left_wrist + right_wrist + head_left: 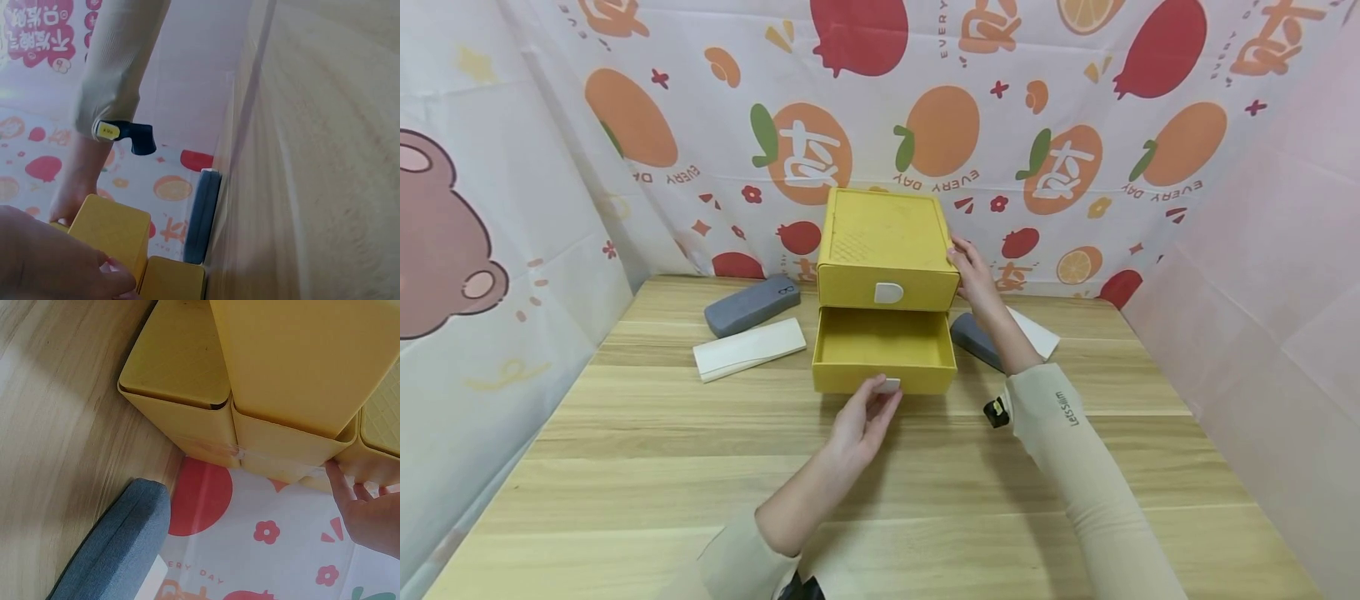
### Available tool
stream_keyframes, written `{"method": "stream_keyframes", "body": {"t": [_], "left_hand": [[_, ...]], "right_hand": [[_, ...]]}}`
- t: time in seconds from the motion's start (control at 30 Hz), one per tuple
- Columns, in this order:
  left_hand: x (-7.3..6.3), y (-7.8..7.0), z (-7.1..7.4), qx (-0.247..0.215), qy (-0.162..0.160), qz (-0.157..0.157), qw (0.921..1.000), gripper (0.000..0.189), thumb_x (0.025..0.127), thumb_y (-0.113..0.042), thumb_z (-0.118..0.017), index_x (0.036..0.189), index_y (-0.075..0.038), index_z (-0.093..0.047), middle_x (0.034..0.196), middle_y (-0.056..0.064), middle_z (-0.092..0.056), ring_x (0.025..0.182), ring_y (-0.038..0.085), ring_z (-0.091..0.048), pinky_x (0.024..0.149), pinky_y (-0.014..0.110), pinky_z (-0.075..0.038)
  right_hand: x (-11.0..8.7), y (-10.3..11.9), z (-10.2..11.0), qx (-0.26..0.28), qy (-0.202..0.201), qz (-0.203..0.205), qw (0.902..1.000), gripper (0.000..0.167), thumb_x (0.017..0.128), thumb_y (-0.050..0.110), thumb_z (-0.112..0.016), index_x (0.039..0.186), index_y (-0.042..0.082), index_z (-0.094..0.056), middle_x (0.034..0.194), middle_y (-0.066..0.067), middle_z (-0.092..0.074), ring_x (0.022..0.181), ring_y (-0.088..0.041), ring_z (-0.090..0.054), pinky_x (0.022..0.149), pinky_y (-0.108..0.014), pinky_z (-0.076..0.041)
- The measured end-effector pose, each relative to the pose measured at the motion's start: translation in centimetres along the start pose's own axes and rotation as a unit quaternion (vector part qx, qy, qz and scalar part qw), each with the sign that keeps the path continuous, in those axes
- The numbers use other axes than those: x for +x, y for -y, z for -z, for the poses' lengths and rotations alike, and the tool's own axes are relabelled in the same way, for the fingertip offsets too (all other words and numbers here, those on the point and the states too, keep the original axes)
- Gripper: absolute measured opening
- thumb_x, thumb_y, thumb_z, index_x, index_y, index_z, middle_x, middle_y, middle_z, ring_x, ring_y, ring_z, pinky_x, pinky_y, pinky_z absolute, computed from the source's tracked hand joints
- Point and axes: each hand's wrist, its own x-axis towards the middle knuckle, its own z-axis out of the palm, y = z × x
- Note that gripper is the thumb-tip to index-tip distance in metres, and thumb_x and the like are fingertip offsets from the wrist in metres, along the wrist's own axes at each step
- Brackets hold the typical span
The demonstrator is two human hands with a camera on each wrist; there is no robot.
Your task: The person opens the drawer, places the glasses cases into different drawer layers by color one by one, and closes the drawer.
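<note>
Nearest you, the pale wood-grain worktop [662,467] runs under your beige, close-knit sleeves; the right sleeve [1086,475] bears small dark lettering, seemingly "Letsslim", beside a black wrist device [997,412]. Your left hand [857,427] pinches the white tab [889,386] of a yellow drawer [850,380], thumb and fingers closing on it. That drawer is pulled out from the middle of a boxy yellow cabinet [887,233] standing at the centre rear of the worktop, and its plain yellow floor shows. Above, the top drawer is closed, with its own rounded white tab [889,292]; the bottom drawer [172,278] shows from your left wrist. The cabinet's top has a fine lattice texture near its front left corner. Your right hand [977,279] rests against its right side, fingers extended. Left of the cabinet lie a flat white folded piece [749,348] and, behind it, a grey fabric-textured case [752,306] printed with spectacles. On the right, another grey case [976,340] lies beside a white piece [1033,332]. Farthest back hangs a fruit-patterned curtain [880,133] reading "EVERY DAY".
</note>
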Motion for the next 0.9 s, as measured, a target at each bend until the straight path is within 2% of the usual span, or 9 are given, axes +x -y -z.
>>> {"method": "stream_keyframes", "body": {"t": [0.3, 0.6, 0.9], "left_hand": [[-1.1, 0.3, 0.5, -0.005, 0.001, 0.003, 1.0, 0.021, 0.091, 0.001, -0.051, 0.109, 0.008, -0.043, 0.117, 0.02, -0.034, 0.121, 0.031, -0.036, 0.092, 0.028, -0.04], [-1.8, 0.6, 0.8, 0.003, 0.001, 0.001, 1.0, 0.015, 0.091, 0.0, -0.051, 0.103, 0.007, -0.047, 0.115, 0.02, -0.035, 0.114, 0.029, -0.042, 0.092, 0.028, -0.041], [-2.3, 1.2, 1.2, 0.024, 0.01, 0.001, 0.9996, 0.02, 0.092, -0.001, -0.049, 0.108, 0.007, -0.042, 0.117, 0.02, -0.033, 0.118, 0.031, -0.038, 0.092, 0.027, -0.04]], "right_hand": [[0.0, 0.0, -0.1, 0.008, -0.006, -0.002, 0.9999, 0.052, 0.096, 0.035, -0.046, 0.144, 0.019, -0.032, 0.145, -0.003, -0.029, 0.122, -0.024, -0.04, 0.095, -0.046, -0.036], [-0.1, 0.0, -0.1, 0.007, -0.003, -0.001, 1.0, 0.053, 0.096, 0.035, -0.045, 0.144, 0.019, -0.031, 0.145, -0.004, -0.028, 0.123, -0.023, -0.038, 0.095, -0.047, -0.035], [0.0, 0.0, 0.0, 0.007, -0.007, -0.001, 1.0, 0.051, 0.096, 0.035, -0.045, 0.143, 0.02, -0.033, 0.144, -0.003, -0.03, 0.121, -0.023, -0.04, 0.094, -0.046, -0.037]]}}
